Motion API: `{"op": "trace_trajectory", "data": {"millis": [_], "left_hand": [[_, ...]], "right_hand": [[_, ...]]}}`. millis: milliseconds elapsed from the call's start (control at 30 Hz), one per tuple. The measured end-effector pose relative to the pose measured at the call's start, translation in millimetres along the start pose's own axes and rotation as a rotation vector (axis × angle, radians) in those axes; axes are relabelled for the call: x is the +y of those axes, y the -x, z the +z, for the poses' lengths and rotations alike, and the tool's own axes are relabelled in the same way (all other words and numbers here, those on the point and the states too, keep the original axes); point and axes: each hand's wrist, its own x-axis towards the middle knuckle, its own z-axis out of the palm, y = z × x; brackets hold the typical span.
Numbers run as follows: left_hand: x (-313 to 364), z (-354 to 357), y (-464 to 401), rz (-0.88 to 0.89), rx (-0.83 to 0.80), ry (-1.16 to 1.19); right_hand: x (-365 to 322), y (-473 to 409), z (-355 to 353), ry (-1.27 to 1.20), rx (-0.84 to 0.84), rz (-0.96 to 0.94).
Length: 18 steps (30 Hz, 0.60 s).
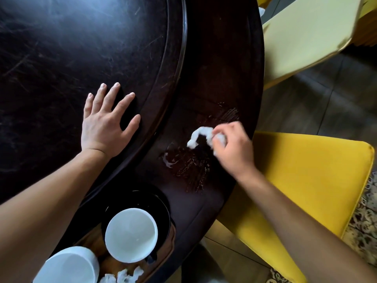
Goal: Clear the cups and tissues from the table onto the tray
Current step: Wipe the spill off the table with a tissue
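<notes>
My right hand point(232, 148) pinches a crumpled white tissue point(201, 134) on the dark table's outer ring point(214, 78), beside a wet smear point(183, 162). My left hand point(106, 123) lies flat with spread fingers on the raised inner turntable point(81, 48), holding nothing. At the bottom left, a white cup point(131, 234) stands upright on a black round dish point(161, 203). A second white cup point(69, 266) lies beside it on the brown tray point(91, 242). Several crumpled tissues point(122, 275) lie at the tray's near end.
A yellow chair point(306, 190) stands close to the table edge under my right arm. A pale yellow chair point(306, 37) sits at the upper right. Grey floor and a patterned rug point(365, 221) show to the right.
</notes>
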Motion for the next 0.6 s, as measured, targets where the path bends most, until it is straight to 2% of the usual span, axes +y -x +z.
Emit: {"op": "trace_trajectory", "data": {"millis": [100, 267, 400, 600], "left_hand": [[-0.2, 0.5, 0.2, 0.000, -0.001, 0.002], [0.0, -0.7, 0.2, -0.004, -0.007, 0.002], [0.3, -0.9, 0.1, -0.006, -0.012, 0.003], [0.6, -0.1, -0.8, -0.005, -0.010, -0.001]], "right_hand": [[26.3, -59.6, -21.1, 0.049, 0.124, 0.117], [48.6, -105.7, -16.2, 0.205, 0.028, 0.171], [43.6, -88.5, -5.1, 0.205, 0.024, 0.130], [17.8, -5.5, 10.5, 0.200, -0.029, -0.029]]}}
